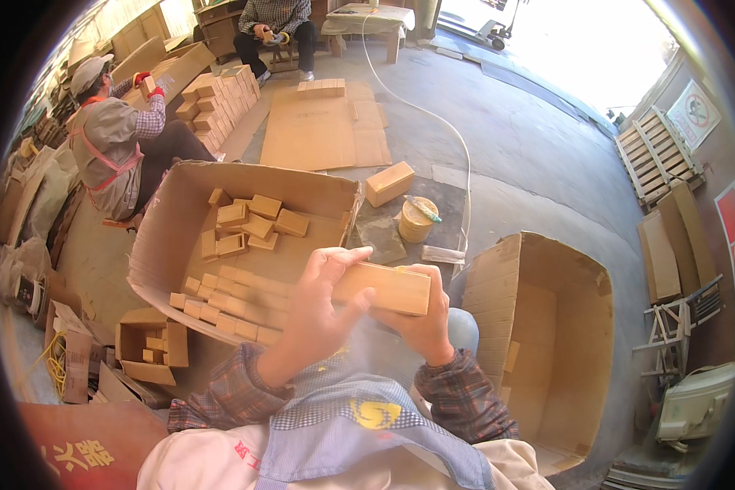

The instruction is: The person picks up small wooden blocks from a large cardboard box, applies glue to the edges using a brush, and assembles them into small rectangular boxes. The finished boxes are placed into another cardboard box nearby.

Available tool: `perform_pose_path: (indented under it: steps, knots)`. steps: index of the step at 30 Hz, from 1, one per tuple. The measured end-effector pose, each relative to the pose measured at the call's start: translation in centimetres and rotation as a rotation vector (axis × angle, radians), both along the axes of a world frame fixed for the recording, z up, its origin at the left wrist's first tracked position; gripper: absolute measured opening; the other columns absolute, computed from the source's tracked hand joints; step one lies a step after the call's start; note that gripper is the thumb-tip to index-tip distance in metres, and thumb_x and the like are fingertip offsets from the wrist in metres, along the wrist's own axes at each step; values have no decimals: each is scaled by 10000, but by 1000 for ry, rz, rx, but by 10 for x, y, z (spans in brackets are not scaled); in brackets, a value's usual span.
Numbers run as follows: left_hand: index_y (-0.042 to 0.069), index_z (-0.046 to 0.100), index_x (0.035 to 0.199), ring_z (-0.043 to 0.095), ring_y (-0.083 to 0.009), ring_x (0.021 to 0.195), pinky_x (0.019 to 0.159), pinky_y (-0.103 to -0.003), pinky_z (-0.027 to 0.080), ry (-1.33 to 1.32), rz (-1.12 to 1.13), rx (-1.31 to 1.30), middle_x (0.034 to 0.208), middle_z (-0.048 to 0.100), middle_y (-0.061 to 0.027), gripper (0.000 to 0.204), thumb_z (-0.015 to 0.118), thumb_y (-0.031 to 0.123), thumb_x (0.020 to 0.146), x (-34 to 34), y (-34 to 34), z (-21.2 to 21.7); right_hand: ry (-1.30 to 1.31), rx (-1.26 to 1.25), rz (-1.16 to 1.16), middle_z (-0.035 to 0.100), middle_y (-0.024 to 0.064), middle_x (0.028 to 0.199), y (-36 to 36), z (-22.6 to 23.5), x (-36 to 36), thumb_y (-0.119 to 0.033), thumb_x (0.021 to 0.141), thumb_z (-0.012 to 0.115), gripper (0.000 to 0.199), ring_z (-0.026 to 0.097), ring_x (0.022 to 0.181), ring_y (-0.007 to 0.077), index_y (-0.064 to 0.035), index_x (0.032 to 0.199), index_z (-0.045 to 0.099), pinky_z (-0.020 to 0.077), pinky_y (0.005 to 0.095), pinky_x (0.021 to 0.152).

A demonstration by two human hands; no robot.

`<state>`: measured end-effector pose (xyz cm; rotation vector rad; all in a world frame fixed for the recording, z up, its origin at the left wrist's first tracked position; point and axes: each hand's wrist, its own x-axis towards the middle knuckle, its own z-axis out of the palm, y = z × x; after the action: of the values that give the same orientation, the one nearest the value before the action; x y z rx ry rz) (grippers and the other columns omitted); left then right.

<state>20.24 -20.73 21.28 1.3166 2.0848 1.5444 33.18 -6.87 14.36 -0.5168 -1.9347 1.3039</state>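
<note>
wooden block [396,291] sits lengthwise between both hands, in front of a blue checked apron [314,404], with a large carton [322,196] to the left and a tall carton [567,335] to the right; the left hand [322,298] holds one end, thumb on the near face, forefinger raised; the right hand [425,328] supports the other end from behind; should that lighter left hold slip, the wooden block could tip and fall, perhaps denting a corner on the floor [531,163]; a careless forward swing might knock the tub [416,229].
</note>
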Motion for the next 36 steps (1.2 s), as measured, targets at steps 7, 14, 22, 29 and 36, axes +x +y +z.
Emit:
perform_pose_path:
  steps: [7, 14, 22, 29, 36]
  knots:
    - [318, 747, 1294, 339, -417, 1515, 1216, -751, 86, 737, -49, -128, 1557, 460, -146, 434, 802, 433, 879, 16, -7, 8, 107, 291, -61, 737, 140, 1104, -5, -3, 5, -244, 646, 1006, 664, 731, 988, 295, -57, 1137, 599, 601, 387, 840]
    - [358, 740, 1308, 332, -406, 1520, 1232, -743, 84, 846, -91, -145, 1568, 455, -126, 520, 809, 537, 825, 21, -8, 7, 140, 371, -102, 738, 137, 1104, -7, -2, 13, -241, 642, 1001, 656, 725, 980, 313, -52, 1123, 598, 602, 402, 824]
    - [354, 719, 1326, 335, -393, 1521, 1235, -743, 87, 811, -147, -203, 1572, 453, -113, 571, 830, 535, 795, 20, -11, 8, 115, 387, -109, 738, 132, 1094, -7, -4, 17, -285, 638, 1019, 681, 724, 972, 308, -51, 1118, 596, 604, 401, 813]
    - [311, 720, 1308, 343, -397, 1519, 1234, -744, 95, 808, -159, -187, 1557, 467, -120, 586, 847, 523, 776, 17, -13, 7, 105, 418, -106, 744, 127, 1075, -10, -8, 21, -272, 640, 1013, 673, 723, 973, 310, -54, 1121, 597, 603, 403, 813]
    - [233, 747, 1227, 438, -394, 1463, 1235, -720, 160, 599, -276, -134, 1468, 547, -117, 459, 860, 372, 804, 20, -16, 2, 100, 410, -101, 742, 131, 1080, -14, -18, 25, -270, 654, 1011, 672, 728, 975, 309, -56, 1133, 592, 602, 405, 818]
